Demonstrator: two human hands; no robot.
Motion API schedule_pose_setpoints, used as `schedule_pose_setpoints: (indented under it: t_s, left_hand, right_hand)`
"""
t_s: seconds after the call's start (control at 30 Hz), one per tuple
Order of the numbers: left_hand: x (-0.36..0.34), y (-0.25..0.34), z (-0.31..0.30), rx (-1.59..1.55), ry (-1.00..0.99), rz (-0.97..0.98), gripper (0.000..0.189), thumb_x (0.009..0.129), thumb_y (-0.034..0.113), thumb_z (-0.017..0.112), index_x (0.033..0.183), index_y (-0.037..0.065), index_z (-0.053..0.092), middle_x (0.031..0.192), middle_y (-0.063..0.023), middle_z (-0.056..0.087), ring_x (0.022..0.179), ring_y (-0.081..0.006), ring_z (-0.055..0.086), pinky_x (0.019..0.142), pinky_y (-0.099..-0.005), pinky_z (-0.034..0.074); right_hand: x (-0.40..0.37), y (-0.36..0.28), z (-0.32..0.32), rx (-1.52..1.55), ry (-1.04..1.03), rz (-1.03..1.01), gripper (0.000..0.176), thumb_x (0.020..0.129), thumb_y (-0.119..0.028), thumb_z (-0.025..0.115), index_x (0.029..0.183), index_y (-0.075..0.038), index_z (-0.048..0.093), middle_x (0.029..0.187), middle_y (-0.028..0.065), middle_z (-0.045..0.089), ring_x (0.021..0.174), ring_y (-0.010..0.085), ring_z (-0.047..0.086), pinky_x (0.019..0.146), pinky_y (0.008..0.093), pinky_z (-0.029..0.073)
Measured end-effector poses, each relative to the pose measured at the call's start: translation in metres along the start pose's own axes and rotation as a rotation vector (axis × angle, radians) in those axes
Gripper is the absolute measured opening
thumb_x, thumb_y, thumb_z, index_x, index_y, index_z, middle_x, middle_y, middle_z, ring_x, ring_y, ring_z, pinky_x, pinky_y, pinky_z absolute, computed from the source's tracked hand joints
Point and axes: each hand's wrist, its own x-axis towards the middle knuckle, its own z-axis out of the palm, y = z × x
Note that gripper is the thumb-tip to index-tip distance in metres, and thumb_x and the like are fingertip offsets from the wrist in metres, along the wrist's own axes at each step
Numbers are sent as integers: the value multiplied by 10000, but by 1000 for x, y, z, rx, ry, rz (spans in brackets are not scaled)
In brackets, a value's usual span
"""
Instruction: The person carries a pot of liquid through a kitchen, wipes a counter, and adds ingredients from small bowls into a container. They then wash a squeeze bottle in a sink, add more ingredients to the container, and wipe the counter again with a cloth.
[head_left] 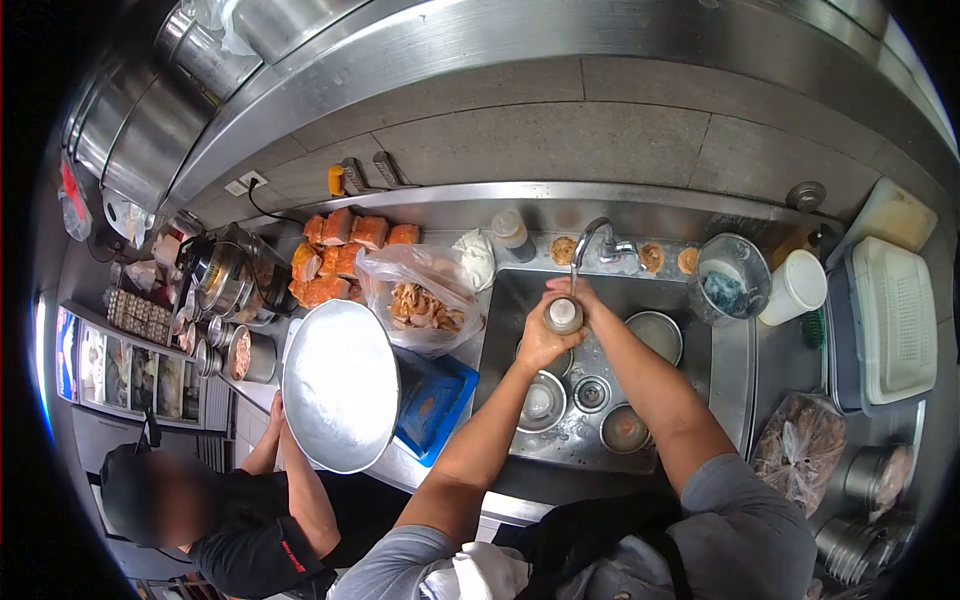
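Note:
In the sink [690, 385], my left hand [540, 342] is wrapped round a small cylindrical container [563, 316] with a pale round top. My right hand [585, 300] lies close against its far side, under the tap [590, 240], fingers stretched to the left; part of it is hidden behind the container. Below my hands, a round metal bowl [541, 402] and a smaller bowl with reddish residue [627, 428] rest near the drain [591, 394]. A larger round pan [655, 338] sits at the sink's right, partly behind my right forearm.
Left of me a co-worker [270, 510] holds a large metal bowl [340, 385] over the counter beside a blue crate [440, 400]. Orange-red meat pieces [340, 250] and a plastic bag of sliced food [425, 305] lie behind. A clear tub [730, 275] and white container [795, 288] stand right.

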Motion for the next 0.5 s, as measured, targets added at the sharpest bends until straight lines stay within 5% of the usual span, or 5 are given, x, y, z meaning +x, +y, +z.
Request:
schedule_pose_setpoints:
  t_s: [0.17,0.37,0.43,0.5]
  left_hand:
    - [-2,-5,4,-85,-5,-72,583,642,100,899,1141,35,606,1077,-70,675,1007,-178,646,935,-338,507]
    - [34,-2,17,-52,233,163,720,703,187,915,1278,10,520,1116,-83,663,1027,-185,630,940,-333,500]
    - [38,1,26,-111,300,24,753,721,252,919,1295,-9,507,1131,-101,649,1045,-191,620,948,-331,495]
    - [44,5,34,-138,313,12,748,724,268,919,1286,-12,513,1131,-102,644,1038,-188,616,942,-328,494]
  right_hand:
    - [-24,-56,44,148,-114,58,422,906,-243,729,1253,-38,607,1126,188,698,946,280,716,858,383,588]
    - [-66,-60,44,39,-324,-163,619,1006,-539,493,1358,-35,567,1268,138,653,1157,202,621,1024,342,464]
    - [-72,-33,26,-120,109,-355,659,1018,-570,436,1394,-40,541,1381,151,575,1219,201,583,1040,337,448]
    - [-79,-16,6,-174,92,-234,680,1027,-585,389,1450,-61,482,1450,139,516,1276,203,549,1052,362,442]
